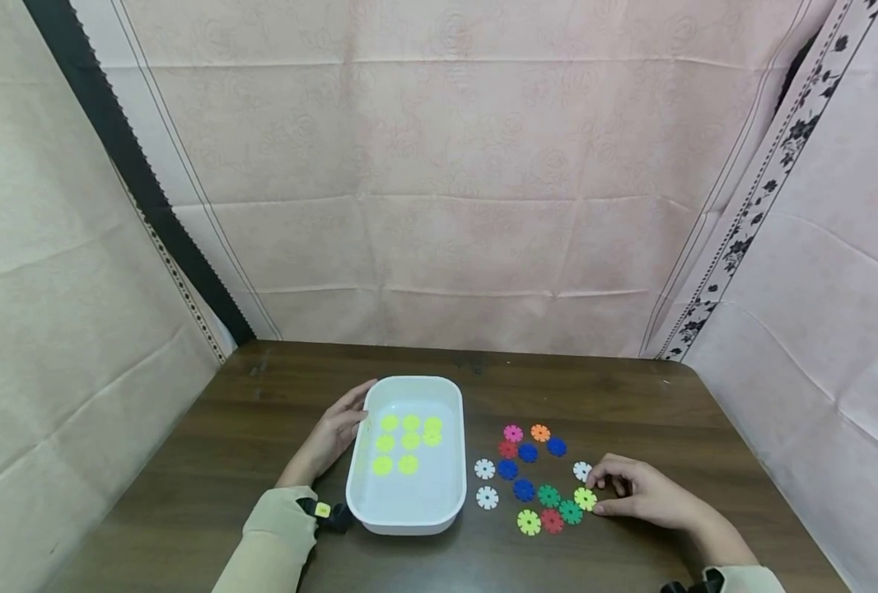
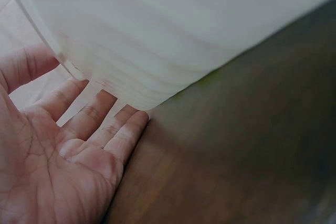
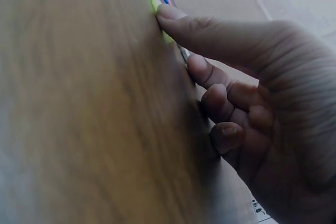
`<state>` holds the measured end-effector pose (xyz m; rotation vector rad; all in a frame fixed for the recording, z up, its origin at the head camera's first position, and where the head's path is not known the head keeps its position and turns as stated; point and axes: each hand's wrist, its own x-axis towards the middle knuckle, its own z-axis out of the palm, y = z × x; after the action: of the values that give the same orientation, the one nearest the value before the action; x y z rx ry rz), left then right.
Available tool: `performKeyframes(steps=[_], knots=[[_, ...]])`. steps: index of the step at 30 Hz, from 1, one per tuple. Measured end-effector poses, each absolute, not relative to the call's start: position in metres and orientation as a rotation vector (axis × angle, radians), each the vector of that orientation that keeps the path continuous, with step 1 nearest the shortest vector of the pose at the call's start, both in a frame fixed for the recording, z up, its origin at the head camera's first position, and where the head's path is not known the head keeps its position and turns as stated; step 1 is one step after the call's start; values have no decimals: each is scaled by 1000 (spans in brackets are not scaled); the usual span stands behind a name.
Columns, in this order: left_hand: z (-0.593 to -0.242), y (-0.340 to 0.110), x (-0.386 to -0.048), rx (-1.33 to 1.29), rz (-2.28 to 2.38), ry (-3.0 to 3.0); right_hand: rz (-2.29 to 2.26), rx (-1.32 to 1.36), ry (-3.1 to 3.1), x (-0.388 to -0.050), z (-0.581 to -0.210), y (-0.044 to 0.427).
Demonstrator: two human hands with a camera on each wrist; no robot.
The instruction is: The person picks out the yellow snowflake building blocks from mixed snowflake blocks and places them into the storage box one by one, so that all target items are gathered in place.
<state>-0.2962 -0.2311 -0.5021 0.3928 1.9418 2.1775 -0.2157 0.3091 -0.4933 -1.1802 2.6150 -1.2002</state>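
A white plastic tray (image 1: 409, 515) stands on the table, with several yellow-green notched building discs (image 1: 408, 464) lying inside. Against the tray's left side rests my left hand (image 1: 338, 432), its thumb by the rim; in the left wrist view the fingers (image 2: 123, 135) stretch out along the outer wall. Among loose discs on the right, my right hand (image 1: 639, 490) pinches a yellow-green notched disc (image 1: 584, 499) at its edge between thumb and index finger. The right wrist view has the thumb (image 3: 210, 32) at this disc, with the other fingers curled; the thumb hides part of it.
Loose notched discs lie between tray and right hand: blue (image 1: 524, 490), green (image 1: 548, 496), red (image 1: 552, 520), white (image 1: 487, 497), pink (image 1: 513, 432), orange (image 1: 539, 432) and another yellow-green one (image 1: 529, 522). Pale cloth (image 1: 454, 165) hangs around the wooden table (image 1: 187, 511).
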Motion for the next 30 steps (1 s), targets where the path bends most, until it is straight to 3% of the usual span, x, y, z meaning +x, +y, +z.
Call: performKeyframes(steps=[22, 30], knots=[[-504, -231, -297, 389, 2188, 1935, -1192, -1164, 2611, -214, -494, 308], [-503, -231, -296, 387, 2180, 1947, -1257, -1004, 2573, -215, -495, 311]])
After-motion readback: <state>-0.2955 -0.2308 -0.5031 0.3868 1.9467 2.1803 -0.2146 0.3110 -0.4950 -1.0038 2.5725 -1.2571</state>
